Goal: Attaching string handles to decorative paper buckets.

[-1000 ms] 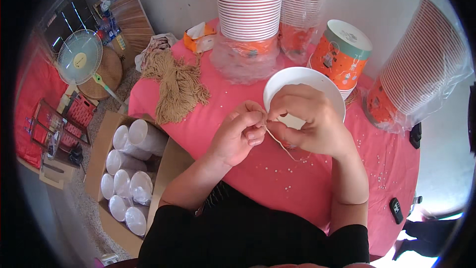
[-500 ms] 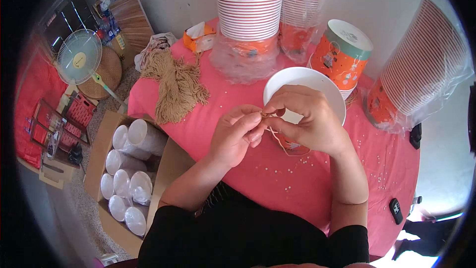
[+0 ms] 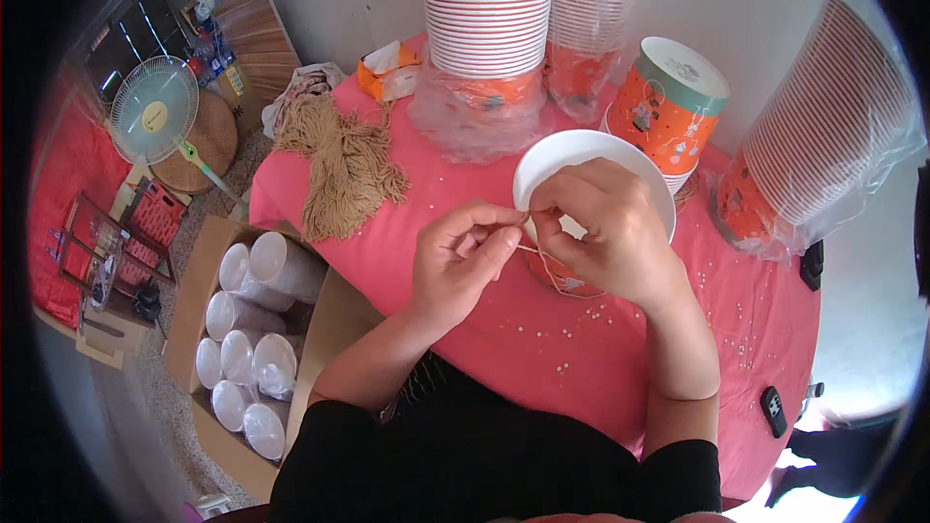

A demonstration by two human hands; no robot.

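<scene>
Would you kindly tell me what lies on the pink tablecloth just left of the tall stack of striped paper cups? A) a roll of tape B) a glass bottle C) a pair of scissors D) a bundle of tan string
D: a loose bundle of tan string lies on the pink tablecloth, left of the tall stack of striped paper cups.
</scene>
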